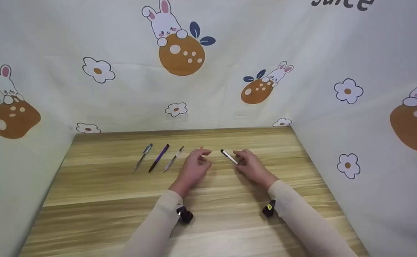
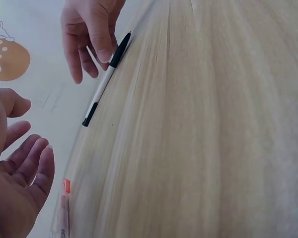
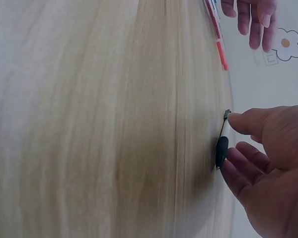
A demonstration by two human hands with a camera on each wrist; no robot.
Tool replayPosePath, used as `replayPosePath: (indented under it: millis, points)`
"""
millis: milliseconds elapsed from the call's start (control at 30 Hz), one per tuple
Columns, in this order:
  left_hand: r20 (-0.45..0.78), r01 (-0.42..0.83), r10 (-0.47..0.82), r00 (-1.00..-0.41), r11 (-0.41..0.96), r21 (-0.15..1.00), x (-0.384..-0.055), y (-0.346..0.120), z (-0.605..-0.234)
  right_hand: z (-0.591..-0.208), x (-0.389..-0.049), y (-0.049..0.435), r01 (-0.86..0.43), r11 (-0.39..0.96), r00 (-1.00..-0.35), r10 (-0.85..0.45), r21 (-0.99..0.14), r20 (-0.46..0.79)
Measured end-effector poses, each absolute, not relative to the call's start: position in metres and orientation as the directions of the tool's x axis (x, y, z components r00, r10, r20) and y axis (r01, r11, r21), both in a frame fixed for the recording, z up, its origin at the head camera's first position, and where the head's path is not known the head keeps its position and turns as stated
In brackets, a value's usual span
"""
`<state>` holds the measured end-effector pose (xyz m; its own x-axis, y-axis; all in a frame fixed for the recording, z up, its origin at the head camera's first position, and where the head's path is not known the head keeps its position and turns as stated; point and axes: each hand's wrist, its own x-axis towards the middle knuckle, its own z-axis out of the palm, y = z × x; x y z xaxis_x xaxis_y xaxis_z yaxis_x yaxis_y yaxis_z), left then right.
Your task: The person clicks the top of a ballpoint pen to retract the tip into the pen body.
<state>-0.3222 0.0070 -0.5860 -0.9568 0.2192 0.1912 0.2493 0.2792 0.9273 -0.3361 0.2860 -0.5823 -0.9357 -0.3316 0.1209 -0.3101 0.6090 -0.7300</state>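
Note:
A white pen with black ends lies slanted on the wooden table. My right hand is at its near end, the thumb tip right at the pen and the other fingers spread apart from the thumb. In the right wrist view, the pen's dark grip shows beside the fingertips. My left hand hovers with loosely bent fingers and nothing between them. Below it is a clear pen with an orange tip, mostly hidden by that hand in the head view.
Left of my left hand, three pens lie side by side: a clear one with a blue cap, a purple one and a clear, dark-tipped one. A patterned cloth wall borders the table at the back and sides.

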Motion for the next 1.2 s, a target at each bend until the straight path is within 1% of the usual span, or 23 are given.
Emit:
replayPosePath:
  millis: [367, 667, 900, 1200]
  points:
    - [0.156, 0.214, 0.227, -0.961, 0.264, 0.940, -0.3230, 0.0046, -0.5882, -0.5891, -0.3435, 0.2929, -0.276, 0.614, -0.938, -0.339, -0.739, 0.068]
    - [0.162, 0.221, 0.220, -0.962, 0.278, 0.935, -0.3234, 0.0029, -0.5903, -0.5916, -0.3465, 0.2912, -0.265, 0.634, -0.942, -0.330, -0.726, 0.056]
    - [0.161, 0.223, 0.233, -0.959, 0.272, 0.936, -0.3239, 0.0010, -0.5896, -0.5930, -0.3460, 0.2899, -0.286, 0.648, -0.943, -0.321, -0.706, 0.087]
    - [0.157, 0.219, 0.229, -0.961, 0.277, 0.936, -0.3262, -0.0008, -0.5933, -0.5935, -0.3460, 0.2866, -0.278, 0.664, -0.949, -0.302, -0.694, 0.091]
